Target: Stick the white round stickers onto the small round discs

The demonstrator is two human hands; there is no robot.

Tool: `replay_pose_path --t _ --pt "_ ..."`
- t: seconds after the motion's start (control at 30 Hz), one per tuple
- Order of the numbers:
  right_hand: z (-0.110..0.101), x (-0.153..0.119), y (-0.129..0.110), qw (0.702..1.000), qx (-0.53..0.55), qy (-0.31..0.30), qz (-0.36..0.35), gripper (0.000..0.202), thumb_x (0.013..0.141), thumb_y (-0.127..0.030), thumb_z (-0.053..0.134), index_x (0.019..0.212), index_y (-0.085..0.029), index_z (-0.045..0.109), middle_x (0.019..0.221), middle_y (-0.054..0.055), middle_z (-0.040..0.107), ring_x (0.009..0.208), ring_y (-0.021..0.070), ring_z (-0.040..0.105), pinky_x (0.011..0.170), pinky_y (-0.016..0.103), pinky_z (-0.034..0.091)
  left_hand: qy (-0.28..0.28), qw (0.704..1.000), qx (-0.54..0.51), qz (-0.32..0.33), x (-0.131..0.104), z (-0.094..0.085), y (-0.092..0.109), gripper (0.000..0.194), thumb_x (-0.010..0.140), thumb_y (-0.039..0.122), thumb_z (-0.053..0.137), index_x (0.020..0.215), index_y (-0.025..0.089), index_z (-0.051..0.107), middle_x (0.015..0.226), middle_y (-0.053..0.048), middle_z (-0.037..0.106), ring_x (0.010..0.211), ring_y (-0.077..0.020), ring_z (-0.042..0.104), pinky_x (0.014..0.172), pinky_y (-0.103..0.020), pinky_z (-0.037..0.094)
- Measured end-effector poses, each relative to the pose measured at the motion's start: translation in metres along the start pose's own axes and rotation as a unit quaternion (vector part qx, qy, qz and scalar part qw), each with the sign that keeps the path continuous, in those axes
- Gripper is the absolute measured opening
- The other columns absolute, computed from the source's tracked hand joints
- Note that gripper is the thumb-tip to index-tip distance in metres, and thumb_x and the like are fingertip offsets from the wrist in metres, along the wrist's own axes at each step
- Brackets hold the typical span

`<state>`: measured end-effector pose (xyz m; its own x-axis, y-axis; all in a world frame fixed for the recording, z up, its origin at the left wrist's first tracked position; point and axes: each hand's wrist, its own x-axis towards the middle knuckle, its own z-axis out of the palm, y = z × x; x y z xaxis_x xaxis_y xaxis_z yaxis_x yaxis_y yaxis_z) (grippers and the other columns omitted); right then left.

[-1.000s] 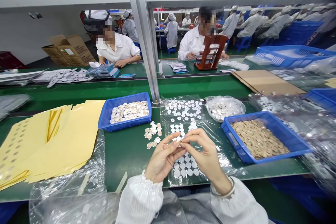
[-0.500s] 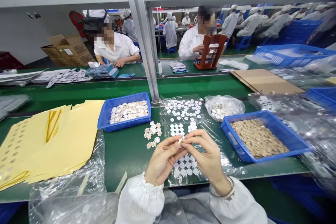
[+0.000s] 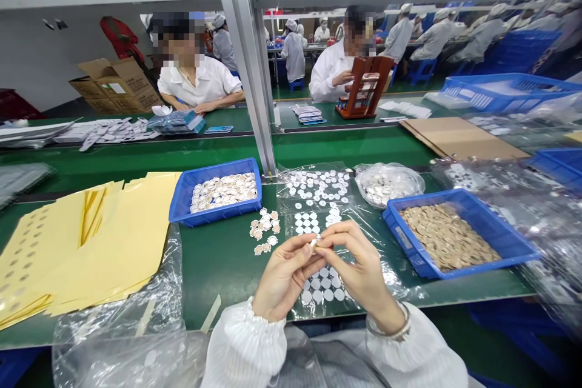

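Observation:
My left hand (image 3: 285, 273) and my right hand (image 3: 357, 264) meet fingertip to fingertip over the bench. Between them they pinch a small white disc (image 3: 314, 242), mostly covered by the fingers. Beneath the hands, rows of round white stickers (image 3: 321, 286) lie on a clear plastic sheet (image 3: 364, 227). Smaller white discs (image 3: 305, 222) sit in a grid just beyond my fingers. To the left of my left hand, a loose cluster of white-rimmed discs with tan centres (image 3: 265, 224) rests on the green bench top.
A blue tray (image 3: 213, 218) of white-rimmed discs stands back left; another blue tray (image 3: 416, 257) of tan discs stands right. Yellow sheets (image 3: 122, 242) cover the left side. A metal post (image 3: 245, 60) rises at the bench's far edge. Two co-workers sit across the line.
Both hands stay together on the small disc, with barely any shift of the fingers. Across the line, the left co-worker's head has turned and lifted.

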<state>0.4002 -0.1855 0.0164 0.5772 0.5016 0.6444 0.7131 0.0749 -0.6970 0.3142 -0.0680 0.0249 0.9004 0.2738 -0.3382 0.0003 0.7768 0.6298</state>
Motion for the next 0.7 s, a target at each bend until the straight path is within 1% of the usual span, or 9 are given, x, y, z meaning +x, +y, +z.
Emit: replay_pose_path --t 0.1,0.3,0.37,0.53,0.7 --pt "0.001 -0.002 -0.001 1.000 -0.016 0.018 -0.004 0.009 0.085 -0.014 0.064 0.088 -0.023 0.064 0.088 0.003 0.063 0.084 0.0179 0.059 0.075 0.036 0.049 0.002 1.000 0.006 0.009 -0.001 0.002 0.001 0.022 0.062 0.020 0.084 0.082 0.015 0.075 0.081 -0.003 0.076 0.079 -0.0135 0.070 0.082 -0.027 0.056" --pt "0.000 -0.001 -0.002 0.999 -0.026 0.021 -0.005 0.010 0.084 -0.012 0.065 0.088 -0.022 0.065 0.087 0.002 0.064 0.084 0.0178 0.060 0.074 0.036 0.049 0.006 0.999 0.030 0.029 -0.003 0.004 0.003 0.022 0.062 0.021 0.083 0.082 0.016 0.076 0.080 -0.003 0.076 0.079 -0.0141 0.070 0.081 -0.026 0.057" --pt "-0.001 0.001 -0.001 1.000 -0.026 0.009 -0.011 0.010 0.085 -0.013 0.064 0.088 -0.022 0.064 0.087 0.002 0.063 0.084 0.0175 0.060 0.074 0.036 0.049 0.004 0.999 0.035 0.029 -0.004 0.003 0.004 0.021 0.063 0.021 0.083 0.082 0.016 0.076 0.081 -0.004 0.076 0.079 -0.0142 0.070 0.081 -0.026 0.057" --pt "-0.009 0.007 -0.002 0.997 -0.040 -0.046 -0.038 0.008 0.088 -0.014 0.059 0.087 -0.022 0.062 0.087 0.003 0.064 0.084 0.0178 0.059 0.074 0.037 0.048 0.003 0.998 0.051 0.023 -0.005 0.002 0.004 0.022 0.063 0.021 0.083 0.084 0.016 0.076 0.082 -0.004 0.077 0.080 -0.0147 0.070 0.081 -0.027 0.057" --pt "-0.011 0.010 -0.004 0.994 -0.053 -0.073 -0.059 0.008 0.086 -0.014 0.059 0.084 -0.022 0.060 0.086 0.002 0.064 0.082 0.0172 0.059 0.073 0.035 0.047 -0.002 0.999 0.045 0.018 -0.005 0.002 0.002 0.022 0.064 0.023 0.083 0.083 0.016 0.075 0.083 -0.004 0.076 0.080 -0.0156 0.071 0.080 -0.027 0.057"
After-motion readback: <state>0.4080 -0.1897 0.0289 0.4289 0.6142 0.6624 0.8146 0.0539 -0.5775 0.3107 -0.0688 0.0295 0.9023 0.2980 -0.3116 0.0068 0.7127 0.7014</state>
